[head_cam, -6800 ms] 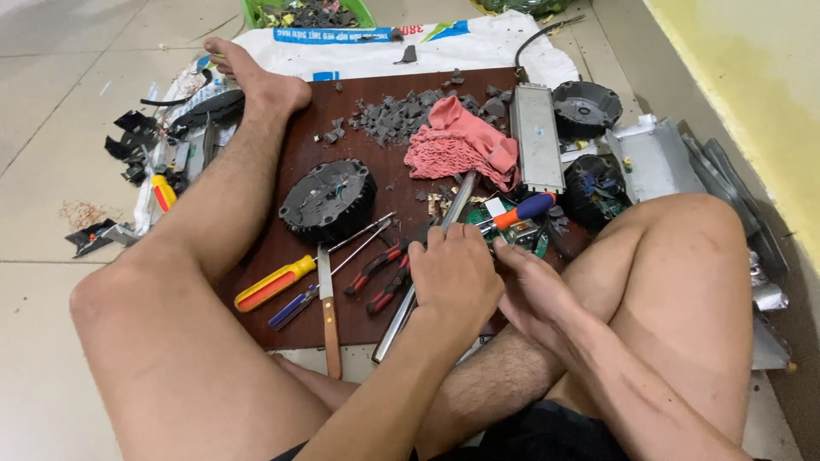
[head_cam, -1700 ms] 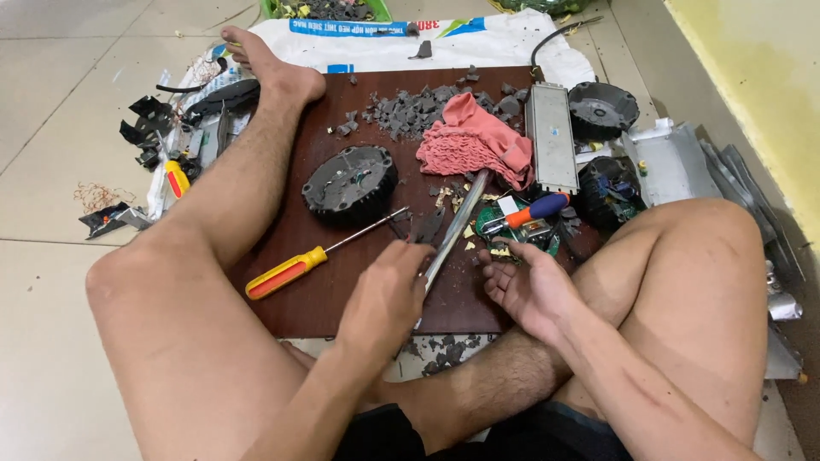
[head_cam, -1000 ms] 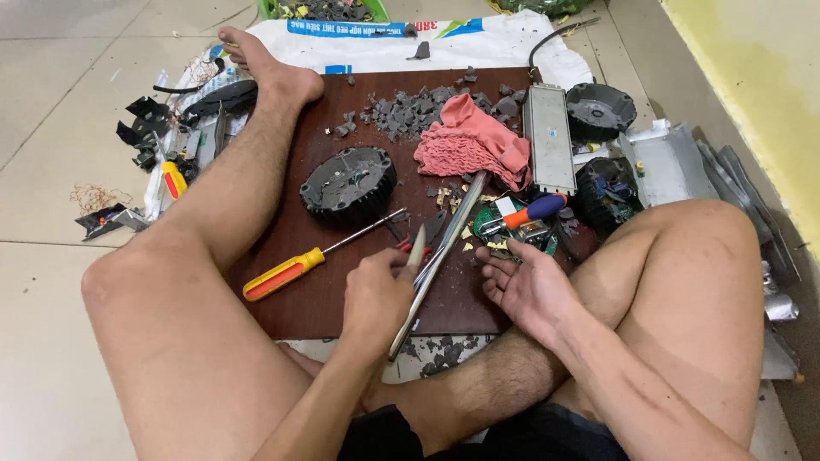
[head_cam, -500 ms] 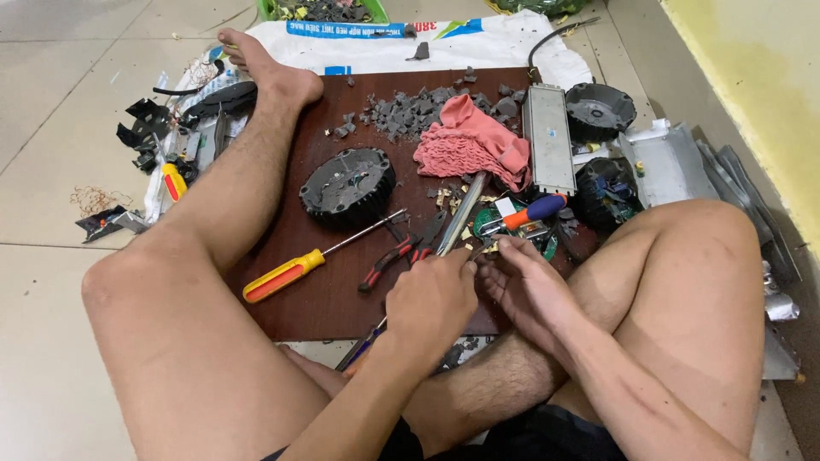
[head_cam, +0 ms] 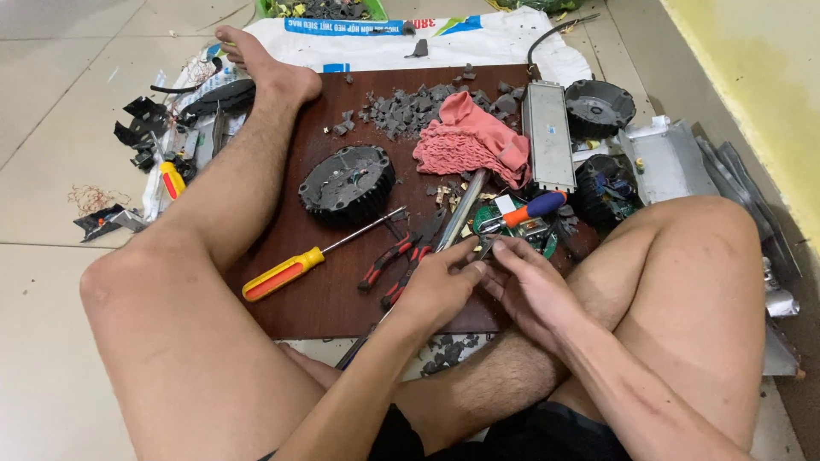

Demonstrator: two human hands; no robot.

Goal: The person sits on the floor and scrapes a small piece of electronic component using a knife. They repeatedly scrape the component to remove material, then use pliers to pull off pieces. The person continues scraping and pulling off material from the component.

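Both hands meet near the front edge of the brown board [head_cam: 325,290]: the fingers [head_cam: 457,260] of the left hand [head_cam: 436,290] and those of the right hand [head_cam: 534,286] pinch one small metal part [head_cam: 485,248] between them. Just left of them lie red-handled pliers [head_cam: 397,260] and a yellow-handled screwdriver [head_cam: 299,265], with free smooth board around. Farther out sit a round ribbed black housing [head_cam: 346,183], a crumpled pink cloth [head_cam: 470,141] and a long grey metal box [head_cam: 548,145].
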